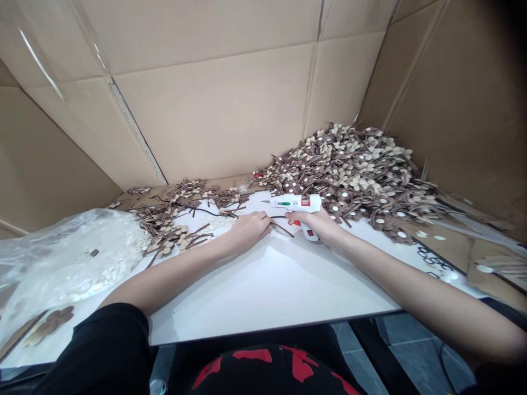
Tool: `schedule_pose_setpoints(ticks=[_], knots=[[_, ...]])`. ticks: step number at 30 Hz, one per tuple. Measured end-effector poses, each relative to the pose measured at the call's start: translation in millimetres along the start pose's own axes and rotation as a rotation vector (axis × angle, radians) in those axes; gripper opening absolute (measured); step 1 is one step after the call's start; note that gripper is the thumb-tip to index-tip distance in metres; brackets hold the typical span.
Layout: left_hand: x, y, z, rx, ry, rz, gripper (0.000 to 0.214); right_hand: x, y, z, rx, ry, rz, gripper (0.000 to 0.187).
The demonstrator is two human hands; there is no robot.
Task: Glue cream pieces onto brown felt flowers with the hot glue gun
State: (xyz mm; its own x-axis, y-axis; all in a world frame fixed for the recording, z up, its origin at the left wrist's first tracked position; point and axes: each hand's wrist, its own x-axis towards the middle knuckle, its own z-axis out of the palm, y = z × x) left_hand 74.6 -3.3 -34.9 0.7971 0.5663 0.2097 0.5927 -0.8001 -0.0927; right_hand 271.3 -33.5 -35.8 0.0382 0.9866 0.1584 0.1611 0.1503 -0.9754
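Note:
My right hand (319,224) is wrapped round the handle of a white glue gun (294,203) with a red label, its nozzle pointing left. My left hand (249,227) rests palm down on the white table (263,291), fingers curled, pinching a thin brown wooden stem (284,227) that lies between the two hands. The nozzle tip sits just above and to the right of my left fingers. Loose brown stems and small tan wooden discs (173,233) are scattered just left of my left hand.
A big heap of brown and tan wooden flower pieces (349,170) fills the back right. A clear plastic bag of pale discs (69,263) lies at left. Cardboard walls (222,109) enclose the table. Cut-out cardboard sheets (465,252) lie at right.

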Motion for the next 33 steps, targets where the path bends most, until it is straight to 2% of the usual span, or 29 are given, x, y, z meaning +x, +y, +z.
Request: schedule_pose_setpoints(ticks=[3, 5, 8, 10, 12, 14, 16, 19, 22, 28, 33], knots=[[3.9, -0.1, 0.8, 0.029, 0.028, 0.006, 0.024, -0.5, -2.0, 0.6, 0.003, 0.01, -0.015, 0.016], [1.5, -0.7, -3.9, -0.047, 0.075, -0.002, 0.024, -0.4, -3.2, 0.6, -0.008, 0.022, -0.033, 0.015], [-9.3, 0.2, -15.4, -0.368, 0.13, -0.094, 0.022, -0.2, -4.5, 0.0, -0.029, 0.044, -0.039, 0.014], [-20.1, 1.6, -22.1, -0.605, 0.1, -0.183, 0.021, -0.4, -4.9, -0.4, -0.038, 0.058, -0.036, 0.014], [-32.2, 2.3, -25.5, -0.716, 0.039, -0.255, 0.021, -1.1, -5.3, -0.6, -0.031, 0.054, -0.029, 0.014], [-43.8, 0.8, -25.4, -0.646, 0.009, -0.289, 0.018, -2.4, -6.3, -0.6, -0.007, 0.024, -0.012, 0.015], [-53.5, -4.0, -22.9, -0.453, 0.052, -0.293, 0.016, -4.6, -8.4, -0.6, 0.004, -0.037, 0.017, 0.015], [-63.0, -17.3, -19.1, -0.164, 0.152, -0.271, 0.018, -9.0, -13.2, -0.6, -0.052, -0.203, 0.071, 0.013], [-67.9, -35.1, -17.5, 0.012, 0.196, -0.278, 0.022, -12.4, -15.8, -0.7, -0.132, -0.361, 0.121, 0.012], [-74.8, -65.6, -10.9, 0.126, 0.201, -0.336, 0.022, -9.7, -9.6, -6.0, -0.247, -0.44, 0.186, 0.009], [-78.3, -74.4, 0.7, 0.137, 0.16, -0.347, 0.021, -8.7, -13.5, -7.5, -0.346, -0.439, 0.209, 0.008]])
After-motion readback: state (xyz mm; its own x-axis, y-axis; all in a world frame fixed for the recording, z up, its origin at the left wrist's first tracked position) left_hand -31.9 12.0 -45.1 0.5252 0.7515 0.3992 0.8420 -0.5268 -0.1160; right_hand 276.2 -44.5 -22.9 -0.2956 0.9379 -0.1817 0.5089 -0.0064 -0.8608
